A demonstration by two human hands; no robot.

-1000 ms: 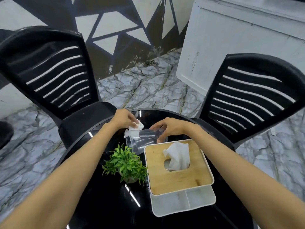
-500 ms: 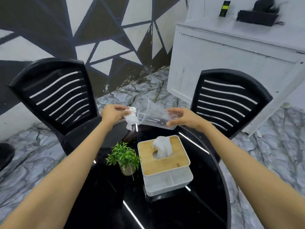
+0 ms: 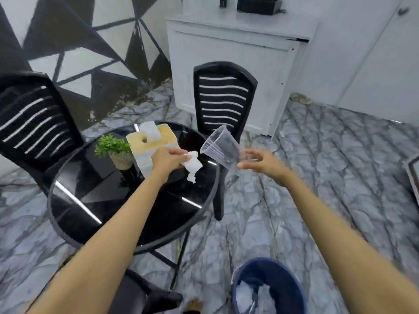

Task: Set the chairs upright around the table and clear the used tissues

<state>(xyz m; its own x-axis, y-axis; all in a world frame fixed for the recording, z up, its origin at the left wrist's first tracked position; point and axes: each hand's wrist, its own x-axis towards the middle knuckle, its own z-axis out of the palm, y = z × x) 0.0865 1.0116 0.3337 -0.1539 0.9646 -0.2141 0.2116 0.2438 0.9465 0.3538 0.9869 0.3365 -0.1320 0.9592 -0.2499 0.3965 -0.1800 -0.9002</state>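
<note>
Two bare forearms extend from the bottom of the frame, with no sleeves, watch or rings visible on the left hand [image 3: 169,160] or the right hand [image 3: 263,162]. A bare foot [image 3: 193,305] shows below.

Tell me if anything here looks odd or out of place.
Nothing spilled or broken. The clear cup in the right hand is tipped on its side, and the left hand holds a crumpled tissue.

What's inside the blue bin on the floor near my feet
Crumpled white tissues lie inside the blue bin. Its near part runs out of the picture, so anything there or beneath them cannot be seen.
</note>
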